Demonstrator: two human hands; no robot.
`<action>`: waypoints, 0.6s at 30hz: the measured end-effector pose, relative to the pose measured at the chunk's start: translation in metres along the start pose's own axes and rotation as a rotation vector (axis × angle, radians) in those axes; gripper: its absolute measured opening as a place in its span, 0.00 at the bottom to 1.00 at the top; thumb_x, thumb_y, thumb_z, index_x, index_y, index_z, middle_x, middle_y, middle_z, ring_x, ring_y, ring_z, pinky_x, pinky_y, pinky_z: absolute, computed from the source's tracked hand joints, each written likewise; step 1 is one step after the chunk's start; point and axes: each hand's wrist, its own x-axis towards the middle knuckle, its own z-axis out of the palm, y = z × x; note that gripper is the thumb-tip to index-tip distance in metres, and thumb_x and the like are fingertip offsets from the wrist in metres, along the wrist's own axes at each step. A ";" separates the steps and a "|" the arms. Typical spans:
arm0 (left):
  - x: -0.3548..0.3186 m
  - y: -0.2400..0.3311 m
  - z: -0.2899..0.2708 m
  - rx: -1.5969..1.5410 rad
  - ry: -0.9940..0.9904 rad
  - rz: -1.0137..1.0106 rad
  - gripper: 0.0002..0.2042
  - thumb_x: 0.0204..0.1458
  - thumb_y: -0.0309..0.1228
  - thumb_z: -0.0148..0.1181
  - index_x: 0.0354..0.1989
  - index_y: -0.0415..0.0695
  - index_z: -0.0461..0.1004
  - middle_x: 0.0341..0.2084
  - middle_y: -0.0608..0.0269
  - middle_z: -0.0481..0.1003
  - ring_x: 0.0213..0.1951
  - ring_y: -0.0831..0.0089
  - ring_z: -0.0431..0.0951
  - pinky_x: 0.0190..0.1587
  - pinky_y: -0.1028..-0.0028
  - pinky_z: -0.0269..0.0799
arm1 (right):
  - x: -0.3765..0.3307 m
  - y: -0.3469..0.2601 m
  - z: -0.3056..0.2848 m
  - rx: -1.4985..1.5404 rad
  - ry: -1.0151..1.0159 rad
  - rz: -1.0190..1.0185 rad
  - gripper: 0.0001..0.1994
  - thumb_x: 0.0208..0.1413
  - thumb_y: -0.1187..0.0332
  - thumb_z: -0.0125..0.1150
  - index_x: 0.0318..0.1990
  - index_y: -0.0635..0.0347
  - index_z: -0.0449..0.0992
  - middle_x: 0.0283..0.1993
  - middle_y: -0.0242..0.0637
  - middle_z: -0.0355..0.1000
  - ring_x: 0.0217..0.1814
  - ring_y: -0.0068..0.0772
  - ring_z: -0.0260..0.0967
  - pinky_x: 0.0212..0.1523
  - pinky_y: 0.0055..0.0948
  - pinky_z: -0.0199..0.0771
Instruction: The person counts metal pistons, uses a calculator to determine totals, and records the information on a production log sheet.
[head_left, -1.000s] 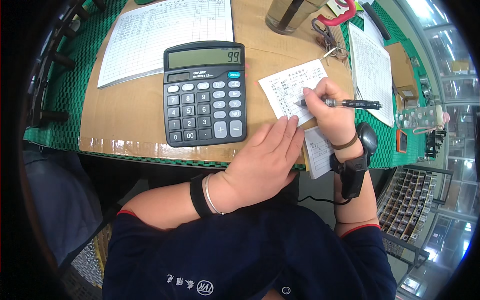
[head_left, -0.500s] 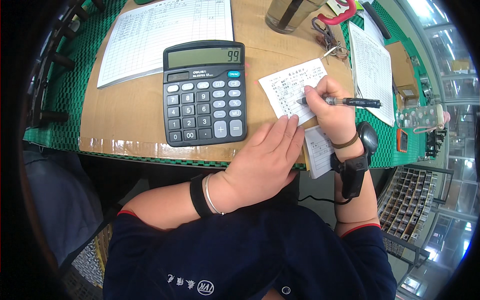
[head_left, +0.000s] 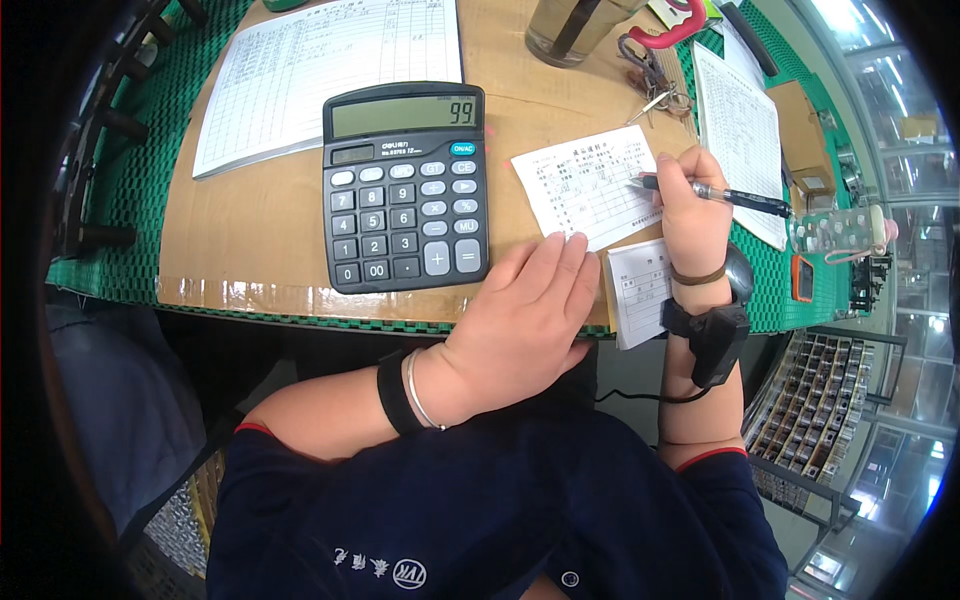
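Note:
A small white printed form (head_left: 600, 205) lies tilted on the brown cardboard (head_left: 270, 225), with some handwriting in its boxes. My left hand (head_left: 530, 320) is laid flat, fingers stretched out, and its fingertips rest on the form's lower left edge. In my right hand (head_left: 695, 205) a black pen (head_left: 745, 200) is pinched, its tip over the right part of the form. Left of the form lies a large black calculator (head_left: 408, 190) with grey keys. A stack of similar slips (head_left: 638, 290) sits partly below the form, beside my right wrist.
A wide ruled sheet (head_left: 320, 75) lies at the far left, a second filled sheet (head_left: 740, 140) at the right. At the back stand a cup of brownish liquid (head_left: 575, 30) and keys with a red ring handle (head_left: 665, 40). A clear bottle (head_left: 840, 232) and an orange-edged device (head_left: 802, 278) are far right.
My right hand and the pen have moved right across the form, uncovering more of it. The form has turned slightly. My left hand has stayed nearly in place.

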 end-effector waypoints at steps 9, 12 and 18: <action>0.001 0.001 -0.002 0.007 0.043 -0.014 0.38 0.36 0.44 0.74 0.56 0.33 0.71 0.53 0.51 0.71 0.56 0.57 0.69 0.60 0.60 0.63 | -0.005 0.003 -0.002 -0.076 -0.075 -0.063 0.13 0.55 0.75 0.63 0.22 0.61 0.65 0.19 0.24 0.59 0.24 0.14 0.51 0.25 0.23 0.57; 0.004 0.002 -0.003 0.010 0.024 -0.017 0.38 0.36 0.44 0.73 0.56 0.33 0.71 0.53 0.51 0.70 0.56 0.57 0.69 0.60 0.60 0.63 | -0.009 0.002 -0.003 -0.192 -0.114 -0.152 0.13 0.56 0.74 0.63 0.23 0.62 0.65 0.19 0.25 0.60 0.24 0.14 0.52 0.25 0.23 0.58; 0.003 0.002 -0.003 0.008 0.005 -0.019 0.39 0.36 0.44 0.73 0.57 0.33 0.71 0.54 0.51 0.70 0.56 0.57 0.68 0.61 0.59 0.62 | -0.009 -0.008 -0.001 -0.256 -0.140 -0.129 0.13 0.56 0.73 0.63 0.23 0.63 0.66 0.19 0.28 0.60 0.23 0.17 0.54 0.25 0.25 0.58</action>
